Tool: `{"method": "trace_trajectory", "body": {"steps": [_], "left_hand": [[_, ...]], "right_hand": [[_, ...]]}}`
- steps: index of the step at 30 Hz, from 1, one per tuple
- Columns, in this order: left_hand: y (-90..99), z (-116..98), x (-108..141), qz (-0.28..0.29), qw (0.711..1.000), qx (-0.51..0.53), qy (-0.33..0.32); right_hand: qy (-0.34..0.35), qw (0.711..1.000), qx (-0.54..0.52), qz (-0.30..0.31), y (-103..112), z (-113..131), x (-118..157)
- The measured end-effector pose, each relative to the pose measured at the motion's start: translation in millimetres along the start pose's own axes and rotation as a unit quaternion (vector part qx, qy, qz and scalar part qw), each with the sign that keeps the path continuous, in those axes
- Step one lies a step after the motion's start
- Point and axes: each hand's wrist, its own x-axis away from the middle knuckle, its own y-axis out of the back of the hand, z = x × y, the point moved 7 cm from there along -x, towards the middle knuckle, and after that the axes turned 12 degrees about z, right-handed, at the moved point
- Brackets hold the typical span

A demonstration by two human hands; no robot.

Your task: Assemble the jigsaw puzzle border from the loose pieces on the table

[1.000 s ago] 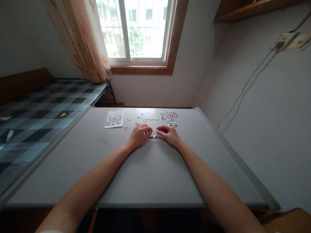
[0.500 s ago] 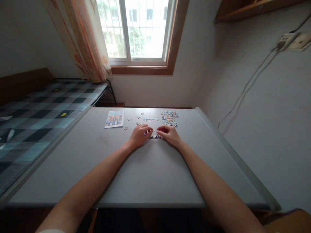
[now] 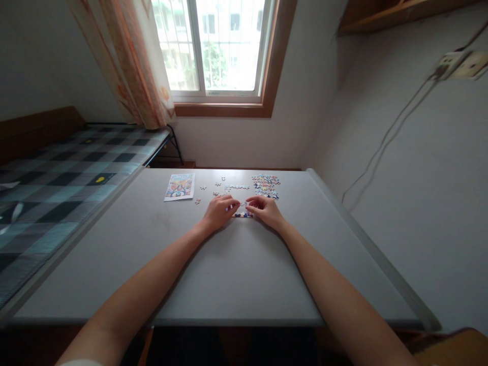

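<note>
Between my hands lies a small puzzle piece [image 3: 243, 204], near the fingertips of both. My left hand [image 3: 221, 211] rests on the table at the puzzle's left side, its fingers curled close together; what they pinch, if anything, is too small to tell. My right hand [image 3: 266, 210] is at the right side, thumb and forefinger slightly apart with nothing visible between them. A joined dark-blue puzzle strip [image 3: 242, 215] runs between the hands, its ends partly hidden. Beyond them is a joined light-blue strip [image 3: 237, 187].
A heap of loose pieces [image 3: 266, 184] lies behind my right hand. Several single pieces [image 3: 218, 184] are scattered at the back left, near a picture sheet [image 3: 180, 187]. The grey table [image 3: 236, 284] stands between a bed [image 3: 76, 168] and the right wall.
The right thumb and forefinger have parted slightly from the small piece, which now lies between the hands. The left hand has hardly moved.
</note>
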Motion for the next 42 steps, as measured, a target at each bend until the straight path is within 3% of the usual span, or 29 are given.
{"method": "trace_trajectory", "body": {"steps": [42], "left_hand": [[-2.9, -0.4, 1.5, 0.025, 1.000, -0.004, -0.013]], "right_hand": [[0.000, 1.000, 0.025, 0.006, -0.9, 5.7, 2.0]]}}
